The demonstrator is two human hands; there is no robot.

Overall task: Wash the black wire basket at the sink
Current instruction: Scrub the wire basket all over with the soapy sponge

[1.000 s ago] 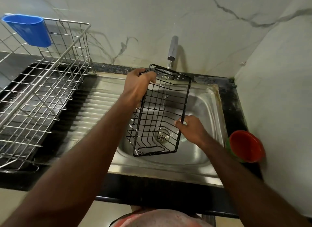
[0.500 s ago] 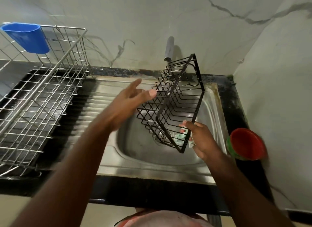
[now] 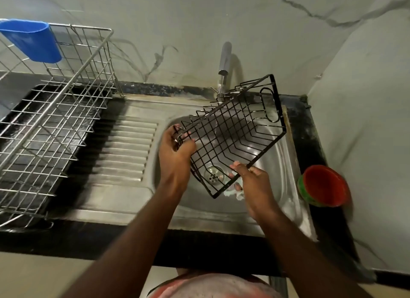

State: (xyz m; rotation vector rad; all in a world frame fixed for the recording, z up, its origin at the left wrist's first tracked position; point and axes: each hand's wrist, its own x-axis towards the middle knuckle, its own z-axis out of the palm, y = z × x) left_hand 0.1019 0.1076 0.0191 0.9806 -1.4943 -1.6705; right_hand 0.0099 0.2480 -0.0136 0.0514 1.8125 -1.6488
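Gripped at one end by the left hand (image 3: 175, 151) and pinched at its rim by the right hand (image 3: 253, 182), the black wire basket (image 3: 233, 133) is held tilted over the sink (image 3: 221, 211). It is judged light, stiff and slippery; the rim is best grasped.

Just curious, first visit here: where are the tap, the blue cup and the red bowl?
tap (image 3: 224, 59), head view, on the upright spout.
blue cup (image 3: 31, 42), head view, on its outer wall.
red bowl (image 3: 321, 184), head view, on its inner wall.
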